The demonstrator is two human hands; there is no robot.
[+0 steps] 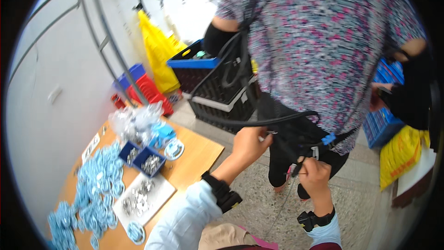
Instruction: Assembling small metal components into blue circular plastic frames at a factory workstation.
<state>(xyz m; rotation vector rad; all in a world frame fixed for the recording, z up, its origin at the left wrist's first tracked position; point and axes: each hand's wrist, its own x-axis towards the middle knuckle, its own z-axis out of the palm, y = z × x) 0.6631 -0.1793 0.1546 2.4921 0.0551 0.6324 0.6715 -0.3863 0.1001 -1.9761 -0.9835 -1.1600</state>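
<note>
Black harness (298, 140) sits between left hand (249, 144) and right hand (316, 174), each pinching it with closed fingers.

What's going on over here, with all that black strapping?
A person is handling a black harness worn by someone in a patterned top, whose back is turned. The left hand grips one side of it at waist height; the right hand pinches it lower down, though the exact parts held are too blurred to tell. To the left, a table holds a heap of light-blue rings and small metal pieces, neither in hand.
</note>
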